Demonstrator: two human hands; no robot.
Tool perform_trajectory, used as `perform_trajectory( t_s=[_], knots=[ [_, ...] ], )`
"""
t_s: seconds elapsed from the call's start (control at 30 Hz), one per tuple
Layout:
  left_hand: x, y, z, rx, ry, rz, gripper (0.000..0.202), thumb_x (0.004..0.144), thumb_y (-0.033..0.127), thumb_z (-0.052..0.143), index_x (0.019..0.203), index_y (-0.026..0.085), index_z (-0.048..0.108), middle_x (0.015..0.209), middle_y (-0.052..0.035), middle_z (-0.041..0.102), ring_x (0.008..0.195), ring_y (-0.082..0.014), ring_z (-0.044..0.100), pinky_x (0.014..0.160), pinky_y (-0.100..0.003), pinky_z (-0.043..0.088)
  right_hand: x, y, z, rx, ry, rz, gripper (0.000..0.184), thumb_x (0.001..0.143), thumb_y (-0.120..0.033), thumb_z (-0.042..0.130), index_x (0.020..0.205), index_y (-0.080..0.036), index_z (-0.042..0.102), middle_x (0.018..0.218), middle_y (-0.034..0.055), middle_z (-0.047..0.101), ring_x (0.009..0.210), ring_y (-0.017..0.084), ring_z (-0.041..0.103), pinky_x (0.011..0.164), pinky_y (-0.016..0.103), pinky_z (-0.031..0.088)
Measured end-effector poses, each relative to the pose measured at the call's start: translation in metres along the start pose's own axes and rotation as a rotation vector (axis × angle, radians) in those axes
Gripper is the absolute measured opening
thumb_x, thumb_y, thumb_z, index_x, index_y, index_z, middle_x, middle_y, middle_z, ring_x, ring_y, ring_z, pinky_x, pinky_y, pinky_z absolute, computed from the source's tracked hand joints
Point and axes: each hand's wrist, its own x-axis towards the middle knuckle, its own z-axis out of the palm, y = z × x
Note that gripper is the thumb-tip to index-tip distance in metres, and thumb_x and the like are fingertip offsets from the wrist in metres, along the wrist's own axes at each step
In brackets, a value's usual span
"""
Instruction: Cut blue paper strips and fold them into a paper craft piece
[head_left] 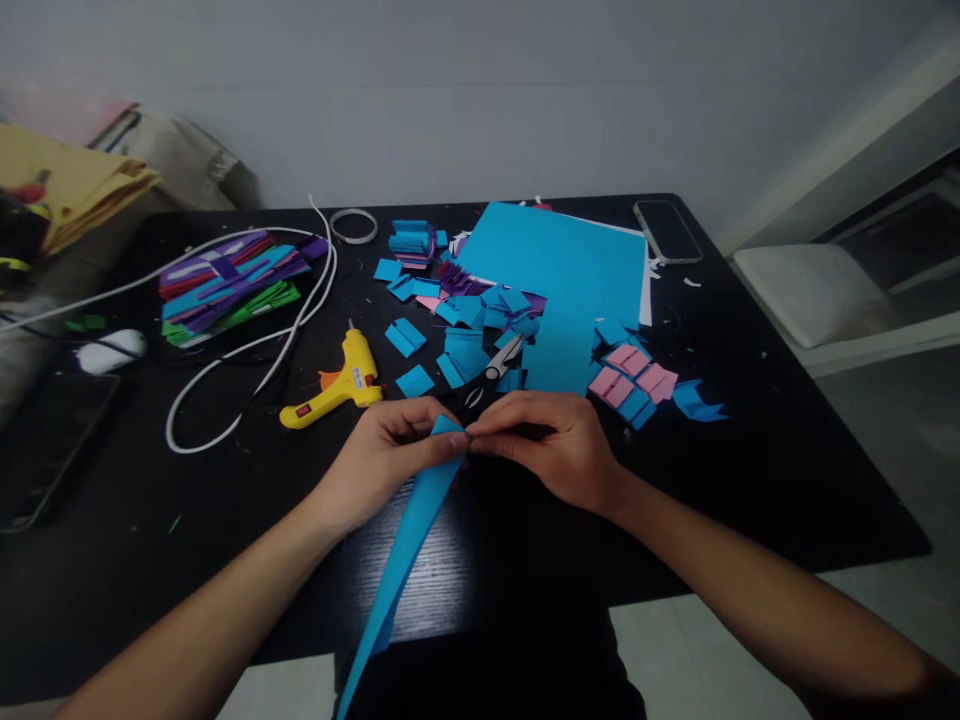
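Observation:
Both my hands meet over the near middle of the black table (750,480). My left hand (390,455) and my right hand (551,445) pinch the top end of a long blue paper strip (409,545), which hangs down toward me past the table's front edge. Fingers of both hands are closed on the strip's tip. Just behind my hands lie black-handled scissors (491,378) among small folded blue paper pieces (469,345).
A yellow glue gun (337,385) with a white cable (247,370) lies left of my hands. Blue paper sheets (559,275), pink and blue folded pieces (634,380), a stack of coloured strips (225,285), a tape roll (354,225) and a phone (666,232) sit farther back.

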Motion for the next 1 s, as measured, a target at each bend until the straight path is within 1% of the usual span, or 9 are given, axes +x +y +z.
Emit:
perform_trajectory(
  t_s=[0.23,0.47,0.6,0.7,0.83,0.9,1.0],
  knots=[
    [0.0009,-0.002,-0.0011,-0.056,-0.015,-0.034,0.015,0.085,0.03,0.082,0.081,0.017,0.077,0.07,0.0008,0.07,0.06,-0.0077,0.058,0.057,-0.018,0.042,-0.0003,0.0004,-0.0012,0.001,-0.01,0.001,0.016,0.081,-0.014,0.086,0.093,-0.025,0.084,0.086,0.0008,0.081,0.078,0.015,0.076,0.073,0.025,0.062],
    [0.0035,-0.0013,-0.0016,-0.039,-0.001,-0.031,0.012,0.085,0.027,0.082,0.08,0.017,0.077,0.068,0.0019,0.069,0.058,-0.0057,0.054,0.055,-0.016,0.039,-0.0007,0.0029,-0.0013,0.026,-0.028,0.028,0.014,0.083,-0.017,0.085,0.095,-0.024,0.084,0.088,0.0014,0.081,0.079,0.015,0.076,0.075,0.026,0.062],
    [0.003,-0.0011,-0.0019,-0.027,0.002,-0.031,0.013,0.085,0.029,0.082,0.081,0.018,0.078,0.067,0.0024,0.068,0.057,-0.0053,0.052,0.054,-0.017,0.037,-0.0009,0.0031,0.0,0.036,-0.008,0.055,0.012,0.084,-0.019,0.085,0.094,-0.025,0.084,0.088,0.0011,0.08,0.079,0.015,0.076,0.075,0.027,0.061],
    [0.0033,-0.0014,-0.002,-0.019,0.028,-0.038,0.016,0.083,0.032,0.083,0.081,0.017,0.078,0.066,0.0025,0.065,0.056,-0.0053,0.05,0.053,-0.017,0.036,-0.001,0.0037,0.0003,0.03,0.006,0.108,0.012,0.083,-0.023,0.086,0.095,-0.025,0.084,0.09,0.0011,0.081,0.08,0.016,0.076,0.076,0.028,0.061],
    [0.0046,-0.0014,-0.002,-0.005,0.066,-0.049,0.019,0.081,0.034,0.085,0.079,0.017,0.077,0.064,0.0032,0.061,0.056,-0.0055,0.048,0.053,-0.018,0.035,0.0005,0.0042,-0.0015,0.052,-0.013,0.194,0.016,0.08,-0.026,0.088,0.095,-0.024,0.083,0.092,0.0017,0.081,0.083,0.017,0.076,0.078,0.028,0.06],
    [0.0046,-0.0011,-0.002,0.002,0.065,-0.058,0.02,0.082,0.036,0.084,0.08,0.017,0.077,0.064,0.0032,0.061,0.055,-0.0058,0.048,0.052,-0.019,0.034,0.0019,0.0031,-0.0027,0.113,-0.032,0.271,0.016,0.079,-0.028,0.089,0.091,-0.022,0.082,0.085,0.0013,0.08,0.077,0.015,0.074,0.072,0.026,0.058],
    [0.0039,-0.001,-0.0019,0.027,0.069,-0.044,0.02,0.082,0.036,0.084,0.079,0.017,0.076,0.064,0.0026,0.062,0.055,-0.0064,0.048,0.053,-0.019,0.036,0.0037,0.0001,-0.0037,0.247,-0.084,0.395,0.019,0.081,-0.034,0.087,0.086,-0.017,0.079,0.074,0.0008,0.075,0.063,0.013,0.07,0.061,0.024,0.056]
  ],
)
